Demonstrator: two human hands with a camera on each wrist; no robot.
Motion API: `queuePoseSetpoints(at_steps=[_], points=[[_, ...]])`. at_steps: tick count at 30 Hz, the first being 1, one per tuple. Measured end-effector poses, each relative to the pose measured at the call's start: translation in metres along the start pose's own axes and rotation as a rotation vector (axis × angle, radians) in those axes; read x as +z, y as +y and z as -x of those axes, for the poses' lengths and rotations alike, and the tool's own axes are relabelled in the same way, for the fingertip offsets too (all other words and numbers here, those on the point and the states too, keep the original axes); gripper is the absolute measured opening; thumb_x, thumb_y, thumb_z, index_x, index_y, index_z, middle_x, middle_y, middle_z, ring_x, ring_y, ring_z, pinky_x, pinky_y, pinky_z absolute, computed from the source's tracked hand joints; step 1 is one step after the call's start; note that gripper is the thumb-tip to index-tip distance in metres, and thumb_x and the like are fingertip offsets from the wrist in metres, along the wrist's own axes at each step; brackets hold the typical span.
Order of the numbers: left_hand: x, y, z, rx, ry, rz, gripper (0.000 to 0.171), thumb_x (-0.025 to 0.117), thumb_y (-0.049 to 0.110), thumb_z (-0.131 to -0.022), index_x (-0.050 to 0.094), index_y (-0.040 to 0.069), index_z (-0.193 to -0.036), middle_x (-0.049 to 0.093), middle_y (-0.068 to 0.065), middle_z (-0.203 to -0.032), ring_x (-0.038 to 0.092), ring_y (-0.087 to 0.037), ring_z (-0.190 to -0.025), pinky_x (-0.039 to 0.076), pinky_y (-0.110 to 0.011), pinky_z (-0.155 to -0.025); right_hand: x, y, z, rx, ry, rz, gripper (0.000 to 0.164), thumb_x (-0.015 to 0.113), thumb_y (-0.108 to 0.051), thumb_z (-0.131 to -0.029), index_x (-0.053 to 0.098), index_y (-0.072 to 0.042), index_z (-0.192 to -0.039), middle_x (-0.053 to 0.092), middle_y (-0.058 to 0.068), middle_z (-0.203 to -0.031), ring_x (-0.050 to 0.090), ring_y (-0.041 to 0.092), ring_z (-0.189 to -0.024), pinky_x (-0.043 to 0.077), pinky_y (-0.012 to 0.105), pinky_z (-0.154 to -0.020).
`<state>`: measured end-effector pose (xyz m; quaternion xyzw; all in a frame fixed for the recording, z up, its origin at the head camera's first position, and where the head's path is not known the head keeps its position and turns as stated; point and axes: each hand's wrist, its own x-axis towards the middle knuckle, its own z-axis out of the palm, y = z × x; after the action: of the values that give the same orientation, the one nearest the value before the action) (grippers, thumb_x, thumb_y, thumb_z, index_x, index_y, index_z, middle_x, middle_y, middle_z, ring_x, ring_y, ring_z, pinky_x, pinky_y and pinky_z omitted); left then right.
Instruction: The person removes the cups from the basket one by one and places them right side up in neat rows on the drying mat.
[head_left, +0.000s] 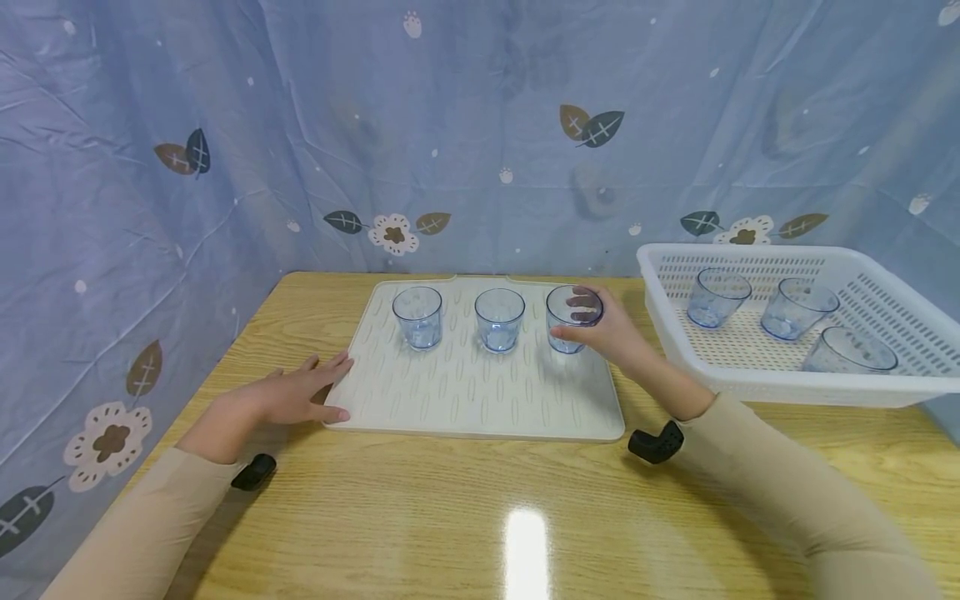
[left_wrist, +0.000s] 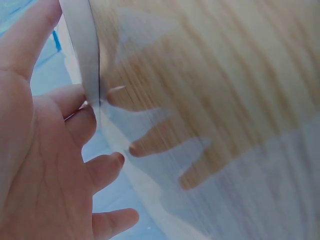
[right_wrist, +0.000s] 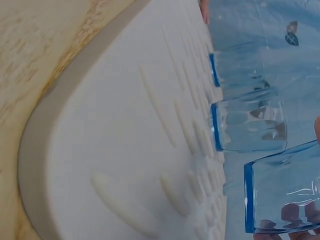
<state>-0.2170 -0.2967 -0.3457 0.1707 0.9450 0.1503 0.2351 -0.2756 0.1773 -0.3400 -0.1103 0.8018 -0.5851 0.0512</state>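
Observation:
A white ridged drying mat [head_left: 457, 408] lies on the wooden table, with three clear bluish cups in a row near its far side. On the right, my right hand [head_left: 617, 335] grips the right cup [head_left: 557, 319], thumb on the near side and fingers around the back. That cup [right_wrist: 280, 185] fills the lower right of the right wrist view, fingertips showing through it. Beside it stand the middle cup [head_left: 498, 321] and the left cup [head_left: 419, 318]. My left hand [head_left: 288, 396] touches the mat's left edge with spread, relaxed fingers; the left wrist view shows its palm [left_wrist: 45, 155].
A white plastic basket [head_left: 750, 387] stands at the right, holding three more cups, among them a tilted one [head_left: 718, 298]. A blue patterned curtain [head_left: 480, 167] hangs behind and to the left of the wooden table [head_left: 420, 508].

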Motion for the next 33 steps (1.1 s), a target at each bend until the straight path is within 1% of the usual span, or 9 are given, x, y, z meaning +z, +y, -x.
queuePoseSetpoints(at_steps=[7, 12, 18, 24, 28, 33], points=[[-0.001, 0.002, 0.001, 0.005, -0.001, 0.006, 0.103, 0.065, 0.060, -0.095, 0.012, 0.005, -0.165, 0.006, -0.021, -0.170, -0.001, -0.058, -0.148, -0.001, -0.085, -0.103, 0.000, 0.007, -0.005, 0.029, 0.018, -0.027, 0.088, 0.078, -0.011, -0.092, 0.023, 0.001, -0.159, 0.037, 0.028, -0.155, 0.041, 0.044, -0.141, 0.041, 0.053, -0.111], [-0.001, 0.003, 0.001, -0.002, 0.001, 0.000, 0.103, 0.064, 0.060, -0.095, 0.012, 0.005, -0.165, 0.006, -0.021, -0.170, -0.001, -0.058, -0.148, 0.001, -0.085, -0.103, -0.001, 0.011, -0.007, 0.034, 0.017, -0.013, 0.089, 0.079, -0.012, -0.092, 0.022, 0.001, -0.160, 0.037, 0.028, -0.155, 0.040, 0.043, -0.141, 0.040, 0.053, -0.112], [-0.001, 0.002, 0.002, 0.009, 0.004, -0.001, 0.103, 0.064, 0.059, -0.096, 0.013, 0.004, -0.165, 0.007, -0.021, -0.169, 0.000, -0.059, -0.148, 0.000, -0.085, -0.103, -0.003, 0.017, -0.012, 0.041, 0.015, -0.006, 0.087, 0.077, -0.011, -0.093, 0.022, 0.003, -0.159, 0.037, 0.028, -0.155, 0.039, 0.044, -0.142, 0.040, 0.054, -0.112], [-0.002, 0.004, 0.003, 0.012, 0.009, 0.000, 0.102, 0.065, 0.059, -0.095, 0.013, 0.004, -0.165, 0.007, -0.022, -0.169, 0.000, -0.059, -0.147, 0.000, -0.085, -0.103, 0.001, 0.021, -0.016, 0.037, 0.003, 0.014, 0.087, 0.078, -0.010, -0.092, 0.023, 0.005, -0.158, 0.038, 0.029, -0.155, 0.040, 0.045, -0.142, 0.039, 0.053, -0.113], [-0.001, 0.004, 0.002, 0.011, 0.008, 0.005, 0.102, 0.065, 0.059, -0.096, 0.013, 0.004, -0.165, 0.007, -0.022, -0.169, -0.001, -0.059, -0.148, 0.000, -0.085, -0.103, 0.003, 0.023, -0.016, 0.047, -0.001, 0.032, 0.088, 0.079, -0.011, -0.092, 0.023, 0.005, -0.158, 0.038, 0.028, -0.155, 0.040, 0.044, -0.142, 0.039, 0.053, -0.113], [-0.001, 0.003, 0.002, 0.007, 0.010, 0.007, 0.102, 0.065, 0.059, -0.095, 0.013, 0.005, -0.165, 0.007, -0.022, -0.169, 0.000, -0.059, -0.148, 0.000, -0.085, -0.103, 0.003, 0.025, -0.017, 0.060, -0.008, 0.017, 0.089, 0.079, -0.012, -0.092, 0.022, 0.003, -0.159, 0.037, 0.027, -0.156, 0.039, 0.043, -0.143, 0.038, 0.053, -0.114]])
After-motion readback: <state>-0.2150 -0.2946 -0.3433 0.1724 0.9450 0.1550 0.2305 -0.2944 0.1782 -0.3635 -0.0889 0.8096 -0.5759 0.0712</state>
